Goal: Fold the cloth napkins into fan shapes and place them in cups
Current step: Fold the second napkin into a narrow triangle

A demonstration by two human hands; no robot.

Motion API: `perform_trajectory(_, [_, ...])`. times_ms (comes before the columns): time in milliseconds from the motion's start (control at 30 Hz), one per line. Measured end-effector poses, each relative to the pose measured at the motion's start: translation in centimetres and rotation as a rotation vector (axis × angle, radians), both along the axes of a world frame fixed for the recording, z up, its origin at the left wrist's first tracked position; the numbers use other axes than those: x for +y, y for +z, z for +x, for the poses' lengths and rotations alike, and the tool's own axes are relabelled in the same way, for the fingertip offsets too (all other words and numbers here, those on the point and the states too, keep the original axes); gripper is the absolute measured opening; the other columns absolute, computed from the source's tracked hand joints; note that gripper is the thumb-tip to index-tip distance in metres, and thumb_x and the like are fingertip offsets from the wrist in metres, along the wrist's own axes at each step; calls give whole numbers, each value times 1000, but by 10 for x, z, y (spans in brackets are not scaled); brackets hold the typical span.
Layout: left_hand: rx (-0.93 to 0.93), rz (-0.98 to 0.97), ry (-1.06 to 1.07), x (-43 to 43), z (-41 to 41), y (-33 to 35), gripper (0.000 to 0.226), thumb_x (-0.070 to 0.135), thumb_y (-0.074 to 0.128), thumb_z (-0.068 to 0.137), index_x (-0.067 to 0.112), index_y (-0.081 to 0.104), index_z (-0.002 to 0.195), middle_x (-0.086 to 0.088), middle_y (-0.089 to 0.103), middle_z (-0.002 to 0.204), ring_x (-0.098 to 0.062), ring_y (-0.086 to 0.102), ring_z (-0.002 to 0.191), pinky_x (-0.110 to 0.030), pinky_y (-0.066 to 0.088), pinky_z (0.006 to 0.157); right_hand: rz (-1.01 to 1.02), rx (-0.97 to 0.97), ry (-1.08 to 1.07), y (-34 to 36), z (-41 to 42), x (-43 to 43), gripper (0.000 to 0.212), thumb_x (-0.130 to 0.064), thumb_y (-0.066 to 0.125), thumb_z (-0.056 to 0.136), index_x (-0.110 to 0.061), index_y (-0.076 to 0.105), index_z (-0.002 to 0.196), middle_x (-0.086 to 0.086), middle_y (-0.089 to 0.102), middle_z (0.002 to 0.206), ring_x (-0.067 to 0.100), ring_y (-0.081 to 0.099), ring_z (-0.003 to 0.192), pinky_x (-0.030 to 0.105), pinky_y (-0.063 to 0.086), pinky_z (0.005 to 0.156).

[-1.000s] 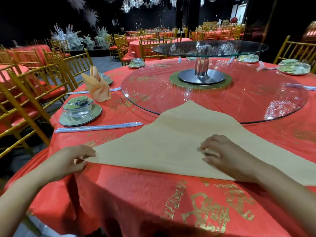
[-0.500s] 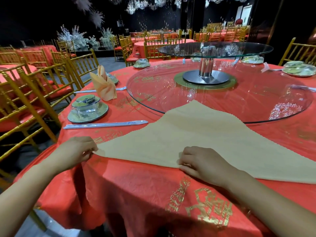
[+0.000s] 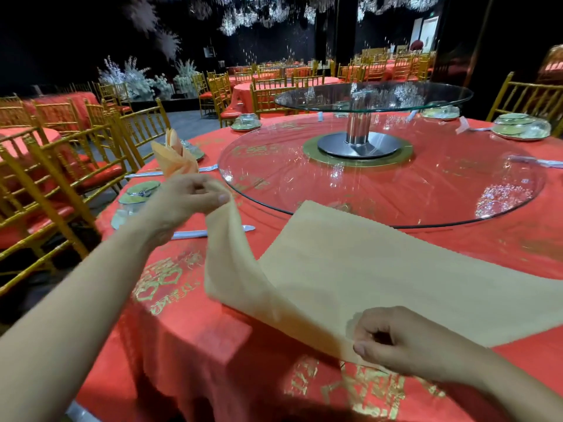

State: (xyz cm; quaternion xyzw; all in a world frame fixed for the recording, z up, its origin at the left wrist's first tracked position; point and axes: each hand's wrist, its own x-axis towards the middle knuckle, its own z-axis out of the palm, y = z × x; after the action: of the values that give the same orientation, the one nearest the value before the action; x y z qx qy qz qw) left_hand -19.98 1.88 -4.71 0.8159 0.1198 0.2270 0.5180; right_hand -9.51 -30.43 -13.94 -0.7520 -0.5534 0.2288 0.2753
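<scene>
A large beige cloth napkin [image 3: 380,278] lies on the red tablecloth [image 3: 189,345] in front of me. My left hand [image 3: 182,199] pinches its left corner and holds it lifted above the table, so the cloth hangs in a curve. My right hand [image 3: 405,342] pinches the napkin's near edge down on the table. A folded orange napkin [image 3: 173,158] stands upright at a place setting to the far left. Whether it stands in a cup cannot be made out.
A glass turntable [image 3: 380,178] with a raised second tier [image 3: 374,95] fills the table's middle. A plate set [image 3: 134,199] and wrapped chopsticks [image 3: 195,233] lie left of the napkin. More place settings [image 3: 521,129] ring the far side. Gold chairs [image 3: 61,166] stand left.
My left hand has lifted the napkin's left corner off the table and raised it up and rightward. My right hand has slid along the near edge and now pinches it.
</scene>
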Motion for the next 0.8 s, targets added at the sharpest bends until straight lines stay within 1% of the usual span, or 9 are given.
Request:
perform_trajectory(133, [178, 106, 12, -22, 89, -19, 31, -4, 66, 80, 14, 52, 60, 12, 51, 40, 2, 44, 41, -16, 36, 45, -10, -142, -126, -6, -7, -7, 31, -27, 50, 87, -27, 40, 58, -12, 47, 68, 1, 45, 68, 16, 35, 64])
perform_trajectory(200, [274, 159, 43, -28, 124, -35, 30, -1, 68, 78, 13, 51, 58, 3, 49, 49, -10, 42, 48, -18, 32, 47, -20, -276, -147, -13, -8, -8, 28, -42, 39, 86, -30, 35, 61, -15, 40, 72, -5, 41, 76, 14, 34, 72])
perform_trajectory(267, [352, 204, 83, -33, 148, -49, 31, 1, 69, 78, 14, 49, 58, -2, 46, 55, -12, 40, 49, -16, 31, 37, -21, -339, -126, -19, -7, -8, 29, -54, 20, 75, -31, 30, 62, -17, 34, 74, -8, 34, 77, 11, 31, 73])
perform_trajectory(433, [482, 305, 160, -44, 175, -65, 36, 6, 68, 80, 12, 42, 57, -5, 42, 52, -8, 42, 24, -15, 26, 25, -18, -362, -112, -23, -3, -8, 44, -54, 8, 66, -26, 41, 75, -15, 33, 79, 6, 35, 84, 20, 30, 74])
perform_trajectory(500, [508, 349, 190, -45, 182, -65, 33, 11, 70, 80, 13, 44, 59, -2, 44, 54, -15, 48, 40, -18, 32, 36, -36, -351, -118, -24, -1, -7, 52, -53, 9, 65, -22, 48, 79, -10, 37, 86, 8, 35, 85, 25, 32, 78])
perform_trajectory(600, [544, 404, 185, -48, 189, -61, 24, 13, 70, 80, 8, 47, 73, -2, 44, 62, -22, 46, 72, -32, 39, 63, -74, -333, -106, -20, -2, -6, 55, -53, 8, 63, -21, 49, 82, -6, 39, 89, 11, 38, 87, 26, 30, 78])
perform_trajectory(667, [596, 454, 189, -50, 192, -57, 22, 16, 70, 81, 4, 52, 87, -7, 49, 74, -23, 46, 79, -37, 42, 70, -44, -356, -113, -20, 0, -7, 58, -53, 9, 63, -19, 51, 83, -6, 40, 89, 9, 38, 87, 24, 28, 76])
perform_trajectory(733, [672, 476, 194, -52, 193, -53, 25, 19, 69, 82, 1, 52, 77, -8, 54, 67, -22, 52, 70, -30, 42, 58, -43, -369, -151, -17, -3, -6, 56, -53, 10, 63, -19, 51, 82, -5, 43, 89, 11, 42, 88, 23, 27, 73])
perform_trajectory(800, [727, 464, 189, -53, 194, -49, 35, 20, 65, 85, 4, 46, 61, -4, 51, 41, -15, 54, 43, -19, 38, 41, -2, -481, -153, -23, -3, -5, 39, -48, 20, 66, -22, 50, 69, -6, 51, 79, 10, 51, 79, 24, 30, 67])
